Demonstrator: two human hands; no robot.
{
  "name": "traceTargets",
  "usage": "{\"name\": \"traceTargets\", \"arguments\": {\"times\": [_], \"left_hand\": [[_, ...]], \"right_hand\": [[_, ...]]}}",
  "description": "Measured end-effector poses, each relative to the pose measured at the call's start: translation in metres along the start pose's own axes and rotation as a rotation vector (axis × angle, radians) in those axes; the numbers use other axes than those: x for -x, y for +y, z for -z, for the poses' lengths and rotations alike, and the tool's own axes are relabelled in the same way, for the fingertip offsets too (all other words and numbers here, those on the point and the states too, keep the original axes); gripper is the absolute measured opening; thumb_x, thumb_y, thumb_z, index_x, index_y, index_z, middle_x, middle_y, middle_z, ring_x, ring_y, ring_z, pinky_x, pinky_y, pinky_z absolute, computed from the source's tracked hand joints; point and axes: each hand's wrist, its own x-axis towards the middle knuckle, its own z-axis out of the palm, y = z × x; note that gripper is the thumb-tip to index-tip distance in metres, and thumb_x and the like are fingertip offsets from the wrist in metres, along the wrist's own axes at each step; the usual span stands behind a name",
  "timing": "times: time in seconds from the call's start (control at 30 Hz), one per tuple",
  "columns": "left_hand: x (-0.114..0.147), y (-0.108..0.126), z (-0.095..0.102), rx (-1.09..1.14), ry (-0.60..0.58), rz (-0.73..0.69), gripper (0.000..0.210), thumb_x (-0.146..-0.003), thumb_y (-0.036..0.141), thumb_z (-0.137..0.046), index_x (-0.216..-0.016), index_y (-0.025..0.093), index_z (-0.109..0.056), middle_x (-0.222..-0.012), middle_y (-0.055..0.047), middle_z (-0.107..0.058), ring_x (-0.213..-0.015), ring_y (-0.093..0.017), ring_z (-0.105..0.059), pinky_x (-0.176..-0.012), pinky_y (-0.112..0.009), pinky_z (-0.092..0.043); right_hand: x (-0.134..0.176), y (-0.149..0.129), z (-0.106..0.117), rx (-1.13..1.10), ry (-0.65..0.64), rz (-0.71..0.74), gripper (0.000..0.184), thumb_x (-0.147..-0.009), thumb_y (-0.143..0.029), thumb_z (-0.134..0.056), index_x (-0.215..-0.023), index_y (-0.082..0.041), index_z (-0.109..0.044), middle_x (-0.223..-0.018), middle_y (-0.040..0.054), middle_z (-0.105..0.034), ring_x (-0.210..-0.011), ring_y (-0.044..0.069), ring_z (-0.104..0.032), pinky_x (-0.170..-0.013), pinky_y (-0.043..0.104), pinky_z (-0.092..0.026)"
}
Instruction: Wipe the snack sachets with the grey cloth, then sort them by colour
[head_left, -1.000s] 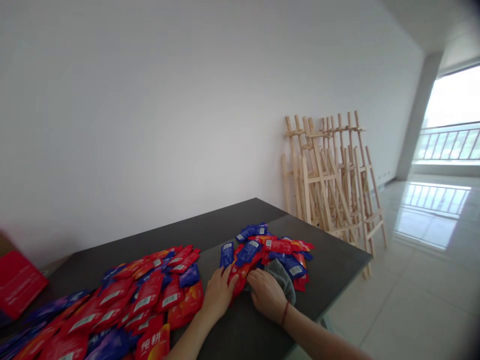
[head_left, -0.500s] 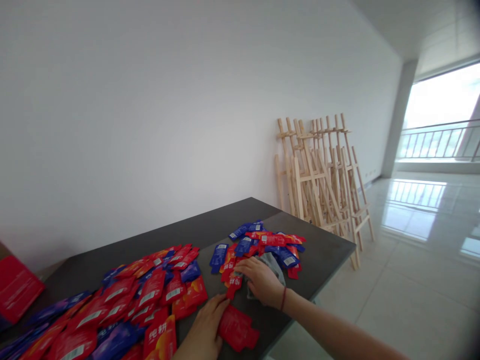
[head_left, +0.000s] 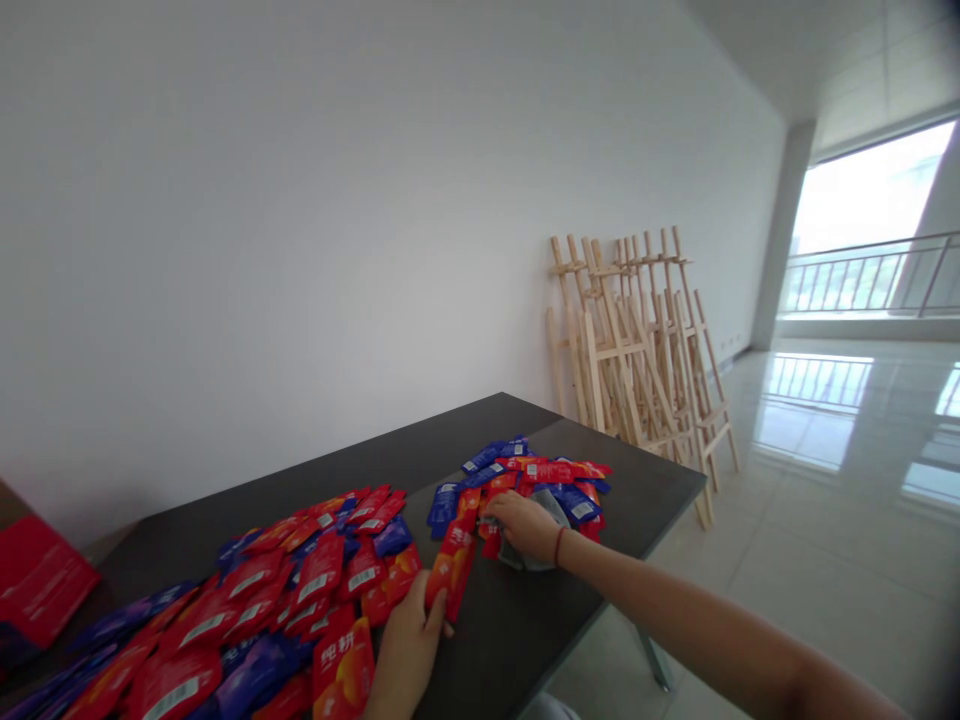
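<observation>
My left hand (head_left: 414,628) is closed on the lower end of a red and orange pouch (head_left: 452,568), thumb on top. The pouch's narrow end points away from me. Just beyond it, my right hand (head_left: 526,524), with a red band at the wrist, is curled over a grey cloth (head_left: 517,558); its fingertips are partly hidden. Behind the right hand lies a smaller heap of red and blue pouches (head_left: 551,470). A larger heap of red and blue pouches (head_left: 255,610) spreads to the left of my left hand.
The dark table (head_left: 420,455) stands along a white wall, its right corner pointing toward the shiny tiled floor. Several wooden easels (head_left: 630,350) lean on the wall past the table. A red box (head_left: 41,580) sits at the far left.
The red pouch that lay face down by my left hand is no longer there. My left hand now grips a red and orange pouch. The right hand and cloth have shifted slightly.
</observation>
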Motion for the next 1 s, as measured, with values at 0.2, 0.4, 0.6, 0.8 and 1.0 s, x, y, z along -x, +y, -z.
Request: {"name": "traceTargets", "arguments": {"times": [0.2, 0.4, 0.6, 0.8, 1.0], "left_hand": [[-0.002, 0.001, -0.002, 0.069, -0.117, 0.146, 0.055, -0.089, 0.057, -0.024, -0.122, 0.018, -0.045, -0.059, 0.000, -0.065, -0.051, -0.022, -0.065, -0.049, -0.030, -0.044], [0.010, 0.007, 0.003, -0.354, 0.078, -0.126, 0.024, -0.086, 0.039, -0.045, -0.099, 0.024, -0.058, -0.104, -0.007, -0.070, -0.100, -0.024, -0.065, -0.084, -0.035, -0.048], [0.003, -0.009, -0.024, -0.193, 0.005, -0.210, 0.084, -0.068, 0.030, -0.064, -0.143, 0.015, -0.029, -0.147, -0.014, -0.043, -0.137, -0.027, -0.039, -0.112, -0.046, -0.031], [0.000, -0.012, -0.023, -0.217, -0.089, -0.209, 0.082, -0.069, 0.026, -0.060, -0.145, 0.018, -0.029, -0.153, -0.011, -0.035, -0.141, -0.026, -0.031, -0.115, -0.047, -0.024], [0.000, -0.010, -0.024, -0.255, -0.087, -0.204, 0.082, -0.071, 0.032, -0.061, -0.145, 0.016, -0.030, -0.150, -0.013, -0.040, -0.140, -0.026, -0.034, -0.114, -0.047, -0.026]], "right_hand": [[0.009, -0.025, 0.018, -0.135, 0.108, -0.035, 0.044, -0.076, -0.005, -0.046, -0.118, -0.014, -0.053, -0.118, 0.0094, -0.058, -0.113, 0.020, -0.050, -0.098, 0.030, -0.038], [0.015, -0.047, -0.009, -0.100, 0.035, 0.071, 0.038, -0.077, -0.014, -0.053, -0.115, -0.015, -0.057, -0.121, 0.0104, -0.055, -0.112, 0.023, -0.050, -0.094, 0.033, -0.041], [0.018, -0.046, -0.033, 0.034, -0.116, 0.313, 0.042, -0.079, -0.022, -0.056, -0.119, -0.013, -0.060, -0.120, 0.0126, -0.057, -0.105, 0.027, -0.049, -0.091, 0.039, -0.041], [0.038, -0.040, -0.029, -0.033, -0.168, 0.621, 0.040, -0.077, -0.017, -0.056, -0.117, -0.019, -0.063, -0.119, 0.0061, -0.061, -0.111, 0.023, -0.048, -0.096, 0.035, -0.038], [0.027, -0.040, -0.034, 0.085, -0.070, 0.382, 0.031, -0.088, -0.019, -0.050, -0.117, -0.018, -0.062, -0.116, 0.0085, -0.061, -0.103, 0.024, -0.050, -0.086, 0.036, -0.043]]}}
